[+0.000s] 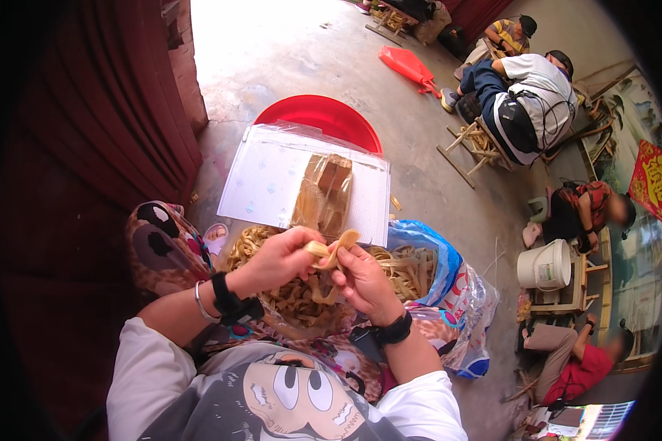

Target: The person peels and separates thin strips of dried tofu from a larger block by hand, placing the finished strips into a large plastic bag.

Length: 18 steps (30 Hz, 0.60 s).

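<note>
Together the left hand (276,259) and right hand (364,283) pinch a tan strip (335,248), just above the bag of strips (412,272).

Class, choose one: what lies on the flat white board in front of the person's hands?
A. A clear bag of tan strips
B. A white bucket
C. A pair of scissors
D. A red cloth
A: a clear bag of tan strips rests on the white board, beyond both hands.

Bare grey concrete floor (309,66) ahead of the hands, brightly sunlit at the far end, dark red wooden door (103,110) to their left, white plastic bucket (544,266) on a low wooden stool (581,290) to the right, red hanging (649,176) on the far right wall
</note>
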### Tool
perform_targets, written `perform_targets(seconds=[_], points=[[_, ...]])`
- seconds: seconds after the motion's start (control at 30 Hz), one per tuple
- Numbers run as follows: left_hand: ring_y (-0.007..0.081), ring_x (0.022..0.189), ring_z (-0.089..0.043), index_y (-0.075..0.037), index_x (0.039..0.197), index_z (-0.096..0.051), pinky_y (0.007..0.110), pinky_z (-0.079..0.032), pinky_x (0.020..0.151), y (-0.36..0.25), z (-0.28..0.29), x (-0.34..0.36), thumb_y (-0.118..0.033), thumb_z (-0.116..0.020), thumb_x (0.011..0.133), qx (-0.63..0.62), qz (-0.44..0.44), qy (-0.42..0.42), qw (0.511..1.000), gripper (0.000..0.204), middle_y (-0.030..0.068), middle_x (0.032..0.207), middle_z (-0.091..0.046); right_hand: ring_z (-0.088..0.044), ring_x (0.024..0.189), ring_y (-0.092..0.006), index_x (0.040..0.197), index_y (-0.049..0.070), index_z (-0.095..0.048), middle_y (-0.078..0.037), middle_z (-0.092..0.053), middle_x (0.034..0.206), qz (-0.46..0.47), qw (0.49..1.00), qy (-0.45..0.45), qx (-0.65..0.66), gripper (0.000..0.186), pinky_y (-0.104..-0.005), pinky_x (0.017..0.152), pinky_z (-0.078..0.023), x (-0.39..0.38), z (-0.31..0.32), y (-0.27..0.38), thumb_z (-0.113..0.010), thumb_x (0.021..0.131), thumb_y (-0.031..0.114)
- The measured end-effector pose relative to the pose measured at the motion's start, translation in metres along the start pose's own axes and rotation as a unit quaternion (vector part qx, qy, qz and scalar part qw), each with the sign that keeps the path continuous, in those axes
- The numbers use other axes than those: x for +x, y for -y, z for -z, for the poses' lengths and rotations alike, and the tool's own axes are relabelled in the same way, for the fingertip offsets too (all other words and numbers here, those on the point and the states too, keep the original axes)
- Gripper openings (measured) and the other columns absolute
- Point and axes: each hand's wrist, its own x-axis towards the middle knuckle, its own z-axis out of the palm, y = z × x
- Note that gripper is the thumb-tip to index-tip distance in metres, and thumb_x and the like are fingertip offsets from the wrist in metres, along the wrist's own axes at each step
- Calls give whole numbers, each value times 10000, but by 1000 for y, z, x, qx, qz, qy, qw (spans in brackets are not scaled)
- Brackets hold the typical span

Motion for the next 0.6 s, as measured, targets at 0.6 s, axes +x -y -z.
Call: perform_targets(seconds=[0.6], points=[[326, 726, -579, -23, 811, -533, 387, -482, 630, -14, 11, -6, -107, -609, 826, 390, -241, 8, 889, 114, 125, 787, -534, -558, 616, -52, 1182, 30, -555, -4, -603, 871, -35, 993, 48, -99, 277, -146, 547, -465, -5, 4, -4, -563, 931, 144]])
